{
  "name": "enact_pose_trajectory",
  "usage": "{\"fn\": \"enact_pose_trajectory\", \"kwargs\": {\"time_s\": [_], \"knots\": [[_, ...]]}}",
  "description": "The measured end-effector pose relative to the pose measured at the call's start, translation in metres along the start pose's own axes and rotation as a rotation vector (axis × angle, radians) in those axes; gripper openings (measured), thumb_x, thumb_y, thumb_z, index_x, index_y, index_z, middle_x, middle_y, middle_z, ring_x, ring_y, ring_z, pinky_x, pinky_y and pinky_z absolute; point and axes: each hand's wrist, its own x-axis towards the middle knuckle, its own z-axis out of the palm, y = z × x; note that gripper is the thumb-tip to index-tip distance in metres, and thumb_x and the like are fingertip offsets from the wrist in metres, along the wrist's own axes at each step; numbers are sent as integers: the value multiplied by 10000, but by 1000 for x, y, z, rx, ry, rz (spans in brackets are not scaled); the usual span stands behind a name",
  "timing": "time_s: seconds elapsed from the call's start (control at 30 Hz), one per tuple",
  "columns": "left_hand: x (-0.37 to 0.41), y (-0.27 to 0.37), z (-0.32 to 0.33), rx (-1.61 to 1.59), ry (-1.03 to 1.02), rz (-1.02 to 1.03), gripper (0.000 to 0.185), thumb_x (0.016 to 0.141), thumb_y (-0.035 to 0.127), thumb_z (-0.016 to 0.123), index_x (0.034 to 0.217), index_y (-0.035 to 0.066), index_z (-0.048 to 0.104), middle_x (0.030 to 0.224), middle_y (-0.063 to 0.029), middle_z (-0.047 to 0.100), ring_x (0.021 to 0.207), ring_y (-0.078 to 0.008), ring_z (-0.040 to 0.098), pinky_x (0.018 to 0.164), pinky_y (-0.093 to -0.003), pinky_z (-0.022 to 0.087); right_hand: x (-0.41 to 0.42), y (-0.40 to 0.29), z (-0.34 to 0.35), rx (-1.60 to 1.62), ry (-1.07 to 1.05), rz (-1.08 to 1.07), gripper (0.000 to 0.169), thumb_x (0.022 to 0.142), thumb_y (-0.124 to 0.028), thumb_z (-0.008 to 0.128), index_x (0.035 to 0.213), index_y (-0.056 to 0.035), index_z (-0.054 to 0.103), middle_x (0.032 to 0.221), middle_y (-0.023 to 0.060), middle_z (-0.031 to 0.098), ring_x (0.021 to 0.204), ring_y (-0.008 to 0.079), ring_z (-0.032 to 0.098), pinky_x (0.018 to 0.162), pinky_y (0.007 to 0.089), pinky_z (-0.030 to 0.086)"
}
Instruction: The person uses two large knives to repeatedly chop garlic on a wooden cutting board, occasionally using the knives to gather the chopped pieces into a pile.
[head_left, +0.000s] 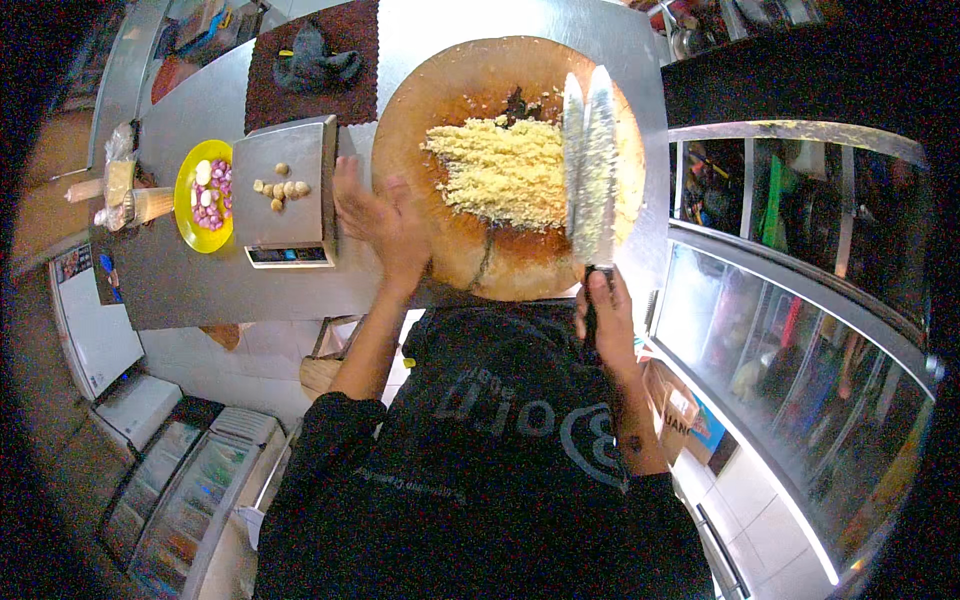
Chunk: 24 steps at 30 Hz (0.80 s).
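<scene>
A round wooden chopping board (420, 97) lies on the metal table before me, with a pile of finely chopped, pale yellow food (502, 172), perhaps garlic, on it. My right hand (607, 315) grips the black handles of two knives held side by side. Their broad blades (596, 165) point away from me over the right side of the board, with bits of the food stuck to them. My left hand (386, 225) holds nothing; its fingers are spread and slightly blurred, between the board's left edge and a kitchen scale (289, 157).
Several small, round, tan pieces (285, 189) lie on the scale. Left of it is a yellow plate (184, 217) with shallots (217, 180) and white pieces. A dark cloth (307, 64) rests on a brown mat (262, 97). A glass-fronted cabinet (780, 330) stands at the right.
</scene>
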Motion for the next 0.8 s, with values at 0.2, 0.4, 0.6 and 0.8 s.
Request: {"fn": "enact_pose_trajectory", "kwargs": {"time_s": [0.2,0.4,0.6,0.8], "knots": [[0,-8,-1,48,-67,53,626,1102,436,512,1573,42,386,1618,-213,408,1530,-424,327,1223,-615,177,-24,0,37,-112,36,-38,329,1108,-348,636,1259,-67,552,790,18,564,552,93,507,473,258,409],[-1,-3,-4,56,-92,38,622,1091,426,531,1566,50,390,1629,-210,385,1534,-420,311,1207,-631,179,-24,-24,28,-672,427,-334,330,1016,-232,755,1191,-44,547,884,156,691,733,295,694,650,409,532],[-5,-10,5,89,-48,85,618,1087,426,531,1562,55,393,1623,-211,390,1533,-428,313,1210,-630,177,-19,2,32,-955,641,-216,451,1021,-284,716,1325,-21,510,998,286,703,876,500,721,720,547,560],[-6,-7,2,76,-43,66,609,1086,434,533,1548,57,411,1604,-208,417,1523,-416,343,1215,-611,187,-37,-10,48,-981,479,-393,368,1008,-204,720,1248,-27,505,950,271,685,835,504,697,708,556,547]]}}
